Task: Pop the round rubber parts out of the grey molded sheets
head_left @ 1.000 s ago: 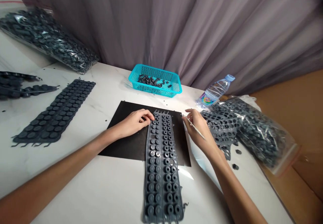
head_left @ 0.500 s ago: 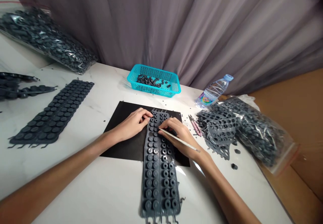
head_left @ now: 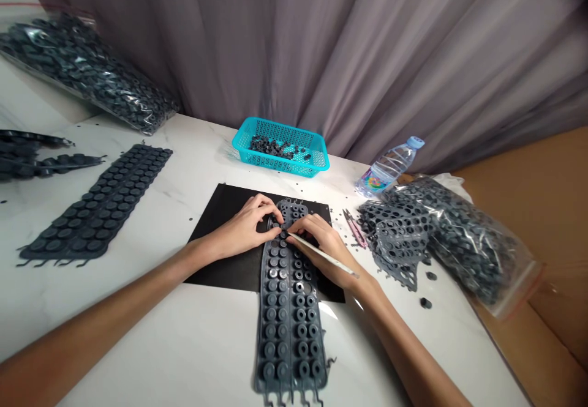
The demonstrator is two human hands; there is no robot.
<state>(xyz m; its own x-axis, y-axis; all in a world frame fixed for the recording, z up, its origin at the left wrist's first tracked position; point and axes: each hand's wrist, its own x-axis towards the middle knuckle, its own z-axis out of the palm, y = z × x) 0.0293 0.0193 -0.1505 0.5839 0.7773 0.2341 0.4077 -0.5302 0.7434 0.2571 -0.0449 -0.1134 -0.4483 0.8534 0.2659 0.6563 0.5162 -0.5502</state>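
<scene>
A long dark grey rubber sheet (head_left: 289, 315) with rows of round raised plugs lies lengthwise in front of me, its far part over a black mat (head_left: 234, 272). My left hand (head_left: 250, 226) is at the sheet's far left edge, thumb and index finger curled in on it around a plug. My right hand (head_left: 321, 242) rests over the sheet's right side, gripping a slender white tool (head_left: 326, 255). The tool's handle end points back toward my wrist. Its tip, close to the left fingertips, is mostly hidden by my fingers.
Beyond the mat stands a turquoise basket (head_left: 239, 141) holding loose dark plugs. To the right are pink snips (head_left: 356, 229), a water bottle (head_left: 390, 165), perforated scrap sheets (head_left: 399, 235) and a filled bag (head_left: 478, 248). Another plug sheet (head_left: 98, 208) and a bag (head_left: 87, 67) lie left.
My left hand has shifted slightly right and nearer, its thumb now lower by the tool's tip. The right hand and tool have barely moved.
</scene>
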